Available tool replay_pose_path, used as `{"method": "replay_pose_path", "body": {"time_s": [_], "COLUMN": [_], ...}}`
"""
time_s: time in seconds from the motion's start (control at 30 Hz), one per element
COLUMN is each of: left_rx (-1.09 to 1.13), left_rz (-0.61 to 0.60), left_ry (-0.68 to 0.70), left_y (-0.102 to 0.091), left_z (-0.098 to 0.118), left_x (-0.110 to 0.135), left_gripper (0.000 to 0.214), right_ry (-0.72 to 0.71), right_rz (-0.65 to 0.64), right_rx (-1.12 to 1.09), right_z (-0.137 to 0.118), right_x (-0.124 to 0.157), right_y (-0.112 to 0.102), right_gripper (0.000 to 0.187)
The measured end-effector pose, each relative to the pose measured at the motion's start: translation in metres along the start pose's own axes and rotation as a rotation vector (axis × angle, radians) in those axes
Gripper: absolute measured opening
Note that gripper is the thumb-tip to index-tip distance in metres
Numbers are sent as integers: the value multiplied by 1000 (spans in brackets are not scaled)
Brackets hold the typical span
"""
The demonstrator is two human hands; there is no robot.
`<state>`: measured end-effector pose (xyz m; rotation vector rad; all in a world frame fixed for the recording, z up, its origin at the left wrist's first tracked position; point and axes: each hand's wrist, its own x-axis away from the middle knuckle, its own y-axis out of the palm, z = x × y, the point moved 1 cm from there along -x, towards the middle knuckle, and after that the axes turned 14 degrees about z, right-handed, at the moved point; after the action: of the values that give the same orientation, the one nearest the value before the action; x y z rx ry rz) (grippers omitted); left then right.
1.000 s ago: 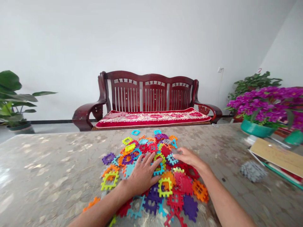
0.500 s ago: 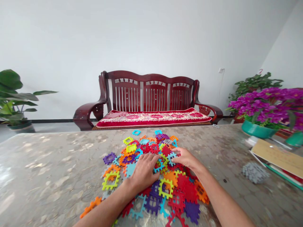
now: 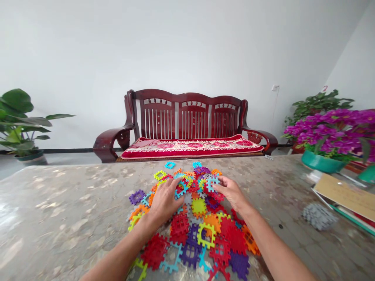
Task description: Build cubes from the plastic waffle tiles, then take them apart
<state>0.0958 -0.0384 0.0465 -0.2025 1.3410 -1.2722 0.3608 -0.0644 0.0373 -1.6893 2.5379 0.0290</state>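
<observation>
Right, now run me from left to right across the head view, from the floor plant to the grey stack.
Potted plant → purple frame piece → left hand → solid lime piece → right hand, which holds a pale blue window piece → small black object → grey stack.

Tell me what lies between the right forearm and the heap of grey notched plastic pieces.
The head view shows a small black oval object on the patterned grey tabletop.
</observation>
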Motion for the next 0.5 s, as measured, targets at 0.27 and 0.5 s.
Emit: {"method": "replay_pose_path", "body": {"time_s": [0.27, 0.5], "left_rx": [-49, 308], "left_rz": [45, -301], "left_ry": [-3, 415], "left_y": [-6, -19], "left_z": [-8, 36], "left_x": [-4, 11], "left_gripper": [58, 71], "right_ry": [-119, -92], "right_rz": [129, -120], "right_rx": [276, 669], "right_z": [3, -2], "right_x": [-5, 3], "right_y": [-14, -44], "right_gripper": [46, 44]}}
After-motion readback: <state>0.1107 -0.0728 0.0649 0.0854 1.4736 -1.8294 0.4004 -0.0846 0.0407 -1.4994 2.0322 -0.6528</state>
